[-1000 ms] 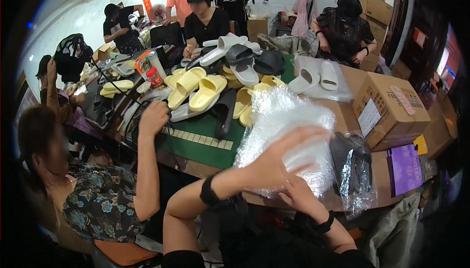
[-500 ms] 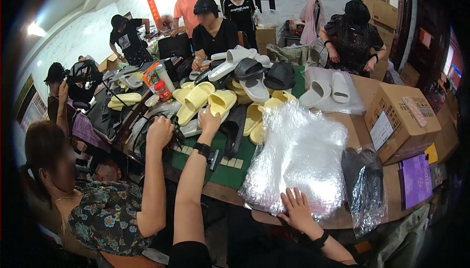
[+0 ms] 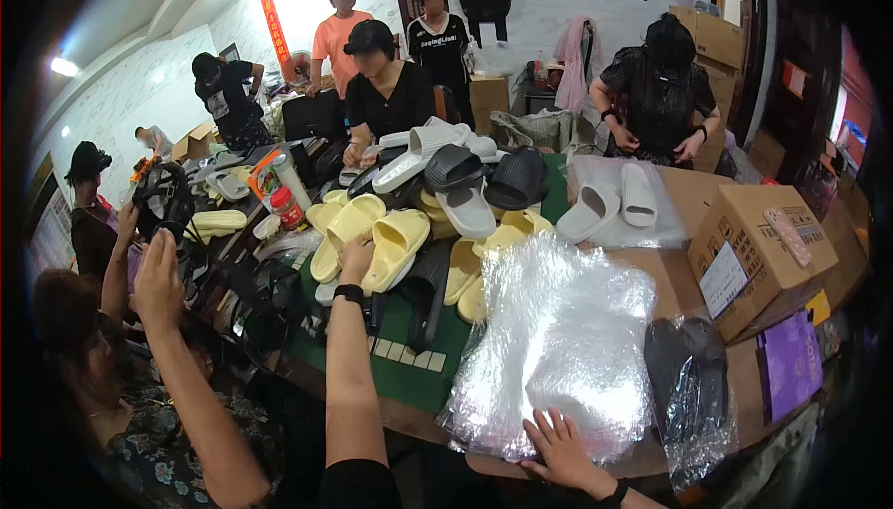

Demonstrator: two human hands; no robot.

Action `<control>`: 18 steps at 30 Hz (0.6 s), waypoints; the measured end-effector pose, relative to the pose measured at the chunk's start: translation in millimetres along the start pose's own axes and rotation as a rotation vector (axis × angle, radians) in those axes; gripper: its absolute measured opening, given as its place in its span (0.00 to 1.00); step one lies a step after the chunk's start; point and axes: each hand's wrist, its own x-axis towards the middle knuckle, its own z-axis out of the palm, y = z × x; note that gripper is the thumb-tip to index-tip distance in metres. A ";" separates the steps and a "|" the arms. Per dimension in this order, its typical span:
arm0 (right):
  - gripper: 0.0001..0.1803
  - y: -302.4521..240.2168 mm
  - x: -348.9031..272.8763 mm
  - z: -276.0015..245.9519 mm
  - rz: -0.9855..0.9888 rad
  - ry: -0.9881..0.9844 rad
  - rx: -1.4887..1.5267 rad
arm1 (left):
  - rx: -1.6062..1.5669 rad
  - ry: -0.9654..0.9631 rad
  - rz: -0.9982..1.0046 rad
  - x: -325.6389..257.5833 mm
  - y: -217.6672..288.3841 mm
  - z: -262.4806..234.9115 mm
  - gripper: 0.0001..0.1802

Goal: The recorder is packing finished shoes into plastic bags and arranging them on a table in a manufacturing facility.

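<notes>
Left hand (image 3: 356, 258) reaching out, fingers curled onto a yellow slipper (image 3: 395, 247) just ahead; right hand (image 3: 558, 448) spread flat, fingertips pressing clear plastic bags (image 3: 558, 351).

— How many yellow slippers (image 3: 372, 234) in that heap?
— About eight; some lie half under others, so I cannot be exact.
— White slippers (image 3: 609, 202) on the clear sheet?
— Two, side by side. More pale ones sit in the far heap, roughly four.
— Black ones?
— Two black slippers (image 3: 493, 174) on top of the heap, one more bagged pair (image 3: 693, 379) by the boxes.
— Cardboard boxes?
— One large cardboard box (image 3: 758, 258) on the table, more along the back wall.
— People?
— Seven others around the table, and one purple bag (image 3: 789, 365)
</notes>
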 end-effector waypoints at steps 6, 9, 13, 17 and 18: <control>0.43 -1.3 -0.3 -2.4 -0.010 -0.063 0.017 | -0.050 -0.021 0.107 38.9 -33.0 23.3 0.20; 0.43 0.3 1.8 -4.4 -0.013 -0.082 0.047 | -0.041 -0.032 0.168 52.5 -36.5 36.4 0.17; 0.43 1.8 1.5 -1.8 0.012 -0.095 0.131 | -0.183 0.067 0.126 49.1 -17.9 38.9 0.16; 0.43 5.9 0.2 -1.0 0.007 -0.064 0.092 | 0.072 0.152 -0.013 30.5 21.3 35.7 0.13; 0.43 5.9 0.3 -1.2 0.021 -0.054 0.095 | 0.171 0.195 -0.029 24.8 28.0 34.5 0.12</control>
